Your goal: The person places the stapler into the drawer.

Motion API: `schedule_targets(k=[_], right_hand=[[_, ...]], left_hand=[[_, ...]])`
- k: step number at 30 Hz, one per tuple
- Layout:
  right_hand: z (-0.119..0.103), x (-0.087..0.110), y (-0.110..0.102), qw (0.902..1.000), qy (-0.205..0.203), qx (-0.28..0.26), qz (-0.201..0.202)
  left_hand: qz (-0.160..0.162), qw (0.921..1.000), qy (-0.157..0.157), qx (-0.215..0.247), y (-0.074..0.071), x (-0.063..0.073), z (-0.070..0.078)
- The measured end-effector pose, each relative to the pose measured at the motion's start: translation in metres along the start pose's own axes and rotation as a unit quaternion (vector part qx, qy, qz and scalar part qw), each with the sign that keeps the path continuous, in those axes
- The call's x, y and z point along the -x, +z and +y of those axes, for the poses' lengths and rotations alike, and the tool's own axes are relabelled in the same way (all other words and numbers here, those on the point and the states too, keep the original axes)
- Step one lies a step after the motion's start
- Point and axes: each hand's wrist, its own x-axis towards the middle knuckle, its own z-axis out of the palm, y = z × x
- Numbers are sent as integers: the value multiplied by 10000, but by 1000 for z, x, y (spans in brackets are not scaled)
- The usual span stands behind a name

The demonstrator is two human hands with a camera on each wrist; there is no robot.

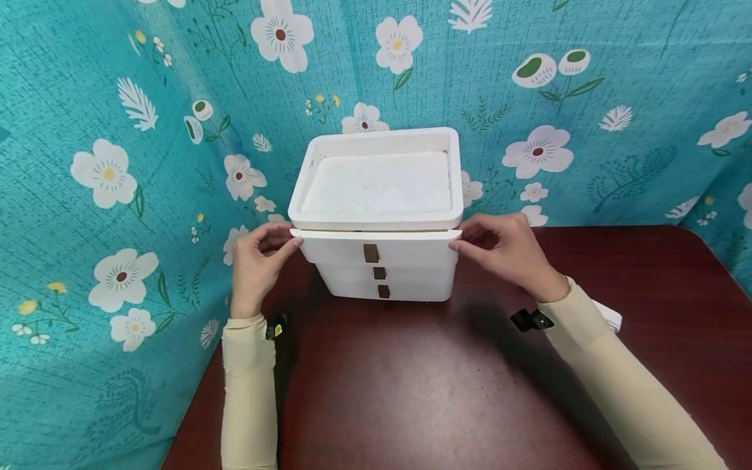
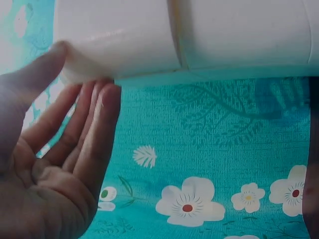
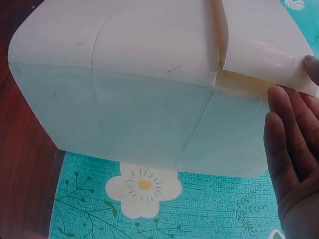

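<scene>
A small white three-drawer box [image 1: 405, 287] stands at the back of the table, with a shallow tray-like top [image 1: 376, 222] and a brown pull tab on each drawer. Its top drawer [image 1: 335, 251] sticks out a little past the two below. My left hand [image 1: 255, 261] pinches the left end of that drawer front, thumb on the front and fingers behind the edge. At the opposite end my right hand [image 1: 508, 251] pinches it the same way. In the right wrist view a narrow gap shows beside the drawer front [image 3: 264, 55].
The dark red-brown table [image 1: 411, 391] stretches in front of the box. Teal flowered cloth [image 1: 435, 85] hangs close behind it and along the left. A white object [image 1: 611, 316] lies partly hidden behind my right sleeve.
</scene>
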Motion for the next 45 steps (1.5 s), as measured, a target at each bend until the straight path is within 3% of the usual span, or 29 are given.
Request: schedule_targets(k=[7, 15, 34, 39, 45], right_hand=[[6, -4, 0, 9996, -82, 126, 236], [11, -8, 1, 9992, -114, 180, 325], [11, 0, 15, 9992, 44, 62, 400], [8, 10, 24, 9987, 30, -102, 498], [4, 21, 39, 9987, -13, -387, 326]], left_hand=[[417, 9990, 132, 9, 11, -2, -1], [679, 9973, 249, 79, 18, -3, 1], [597, 9981, 134, 100, 18, -4, -3], [589, 9972, 111, 448, 20, -7, -4], [689, 9940, 79, 848, 21, -9, -4]])
